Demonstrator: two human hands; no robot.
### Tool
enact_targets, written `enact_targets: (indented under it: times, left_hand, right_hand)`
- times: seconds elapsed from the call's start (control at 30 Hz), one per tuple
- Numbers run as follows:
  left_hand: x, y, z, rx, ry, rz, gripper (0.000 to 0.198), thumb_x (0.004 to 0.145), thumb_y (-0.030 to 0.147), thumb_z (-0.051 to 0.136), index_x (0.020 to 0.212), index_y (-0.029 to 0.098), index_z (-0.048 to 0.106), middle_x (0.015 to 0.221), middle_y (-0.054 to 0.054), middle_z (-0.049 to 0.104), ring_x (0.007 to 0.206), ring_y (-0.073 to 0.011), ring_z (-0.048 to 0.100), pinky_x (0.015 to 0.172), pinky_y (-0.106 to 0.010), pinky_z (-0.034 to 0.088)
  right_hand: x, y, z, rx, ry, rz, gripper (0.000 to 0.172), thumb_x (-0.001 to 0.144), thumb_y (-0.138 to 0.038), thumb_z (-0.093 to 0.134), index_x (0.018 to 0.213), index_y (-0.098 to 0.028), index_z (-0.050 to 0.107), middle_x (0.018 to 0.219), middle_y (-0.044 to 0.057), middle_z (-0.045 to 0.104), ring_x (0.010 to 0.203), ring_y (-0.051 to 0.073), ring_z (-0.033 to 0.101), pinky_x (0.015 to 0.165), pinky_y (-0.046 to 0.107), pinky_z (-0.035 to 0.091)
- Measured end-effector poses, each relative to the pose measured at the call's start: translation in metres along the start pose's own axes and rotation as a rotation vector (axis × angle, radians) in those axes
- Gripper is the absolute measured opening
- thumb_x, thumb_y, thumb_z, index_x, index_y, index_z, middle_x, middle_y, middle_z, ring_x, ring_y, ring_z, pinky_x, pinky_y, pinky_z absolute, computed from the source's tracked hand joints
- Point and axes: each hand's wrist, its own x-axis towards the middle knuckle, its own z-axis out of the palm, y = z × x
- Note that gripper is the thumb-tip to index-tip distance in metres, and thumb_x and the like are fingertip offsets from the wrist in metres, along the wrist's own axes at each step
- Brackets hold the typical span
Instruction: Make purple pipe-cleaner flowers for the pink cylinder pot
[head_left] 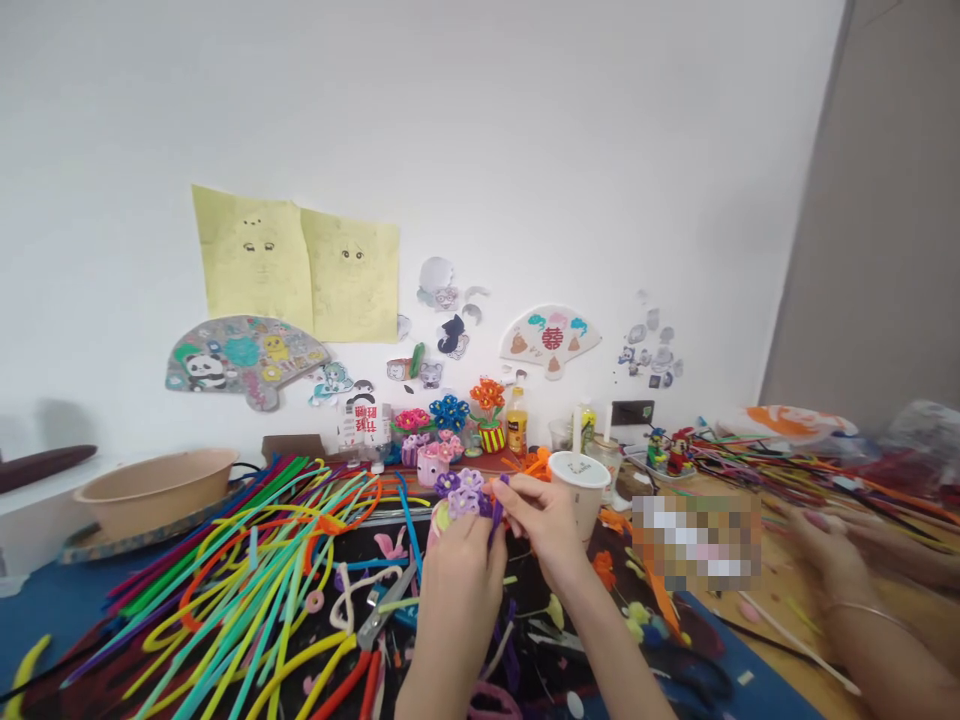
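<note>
In the middle of the head view my right hand (536,515) pinches the upper part of a purple pipe cleaner (497,508). My left hand (466,560) is closed at the lower part of that same strip, its fingertips mostly hidden behind the back of the hand. Just above my left hand are purple and lilac pipe-cleaner flowers (463,490); whether it also touches them I cannot tell. Scissors (382,610) lie left of my left wrist. Right behind my right hand stands a white paper cup (581,490) with a straw.
Loose pipe cleaners (247,570) cover the left side, near a beige basin (161,485). Finished pipe-cleaner flowers (450,412) and a yellow bottle (517,422) stand by the wall. Black-handled scissors (686,670) lie front right. Another person's hands (829,555) work at the right.
</note>
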Motion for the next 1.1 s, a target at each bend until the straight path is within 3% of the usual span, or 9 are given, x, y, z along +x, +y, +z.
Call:
enact_targets:
  times: [0.2, 0.3, 0.43, 0.63, 0.83, 1.1]
  left_hand:
    - [-0.005, 0.001, 0.012, 0.147, 0.07, 0.006, 0.02, 0.092, 0.018, 0.048, 0.074, 0.02, 0.057, 0.066, -0.002, 0.061, 0.063, -0.0203, 0.062, 0.055, -0.03, 0.04]
    - [-0.005, 0.004, 0.009, 0.142, 0.027, 0.002, 0.019, 0.091, 0.019, 0.049, 0.074, 0.019, 0.057, 0.066, -0.002, 0.061, 0.062, -0.0201, 0.062, 0.054, -0.03, 0.04]
    - [-0.002, 0.008, -0.001, 0.134, -0.005, -0.045, 0.017, 0.093, 0.025, 0.05, 0.079, 0.019, 0.058, 0.069, -0.002, 0.063, 0.066, -0.0207, 0.064, 0.055, -0.03, 0.042]
    - [0.001, 0.011, -0.003, 0.135, 0.044, -0.061, 0.009, 0.092, 0.024, 0.051, 0.092, 0.019, 0.059, 0.078, -0.003, 0.062, 0.073, -0.0219, 0.064, 0.058, -0.03, 0.045]
    - [0.0, 0.01, -0.003, 0.115, 0.099, -0.05, 0.015, 0.093, 0.021, 0.048, 0.081, 0.019, 0.058, 0.077, -0.002, 0.057, 0.069, -0.019, 0.06, 0.058, -0.029, 0.043]
    - [-0.001, 0.009, -0.003, 0.01, 0.088, -0.105, 0.015, 0.095, 0.023, 0.047, 0.086, 0.02, 0.059, 0.086, -0.003, 0.06, 0.077, -0.0171, 0.062, 0.065, -0.028, 0.046]
  right_hand:
    - [-0.001, -0.001, -0.001, -0.152, 0.059, -0.09, 0.039, 0.082, -0.043, 0.065, 0.054, -0.016, 0.062, 0.052, -0.004, 0.046, 0.048, 0.009, 0.039, 0.048, 0.024, 0.032]
    - [-0.002, -0.003, 0.0, -0.228, 0.113, -0.151, 0.036, 0.082, -0.042, 0.065, 0.057, -0.016, 0.063, 0.057, -0.002, 0.052, 0.055, 0.011, 0.042, 0.053, 0.025, 0.034]
    - [-0.003, -0.004, -0.001, -0.291, 0.152, -0.209, 0.036, 0.084, -0.041, 0.063, 0.058, -0.017, 0.061, 0.056, -0.003, 0.048, 0.054, 0.011, 0.041, 0.054, 0.026, 0.034]
    - [-0.004, -0.006, -0.003, -0.336, 0.159, -0.265, 0.037, 0.086, -0.039, 0.062, 0.056, -0.018, 0.058, 0.055, -0.003, 0.047, 0.053, 0.011, 0.042, 0.052, 0.025, 0.035]
    - [-0.005, -0.007, -0.002, -0.378, 0.149, -0.313, 0.032, 0.088, -0.035, 0.06, 0.061, -0.018, 0.06, 0.06, -0.001, 0.054, 0.058, 0.013, 0.048, 0.057, 0.026, 0.04]
    - [-0.006, -0.006, -0.002, -0.394, 0.163, -0.309, 0.033, 0.088, -0.036, 0.06, 0.061, -0.019, 0.056, 0.058, -0.002, 0.052, 0.055, 0.012, 0.049, 0.056, 0.024, 0.04]
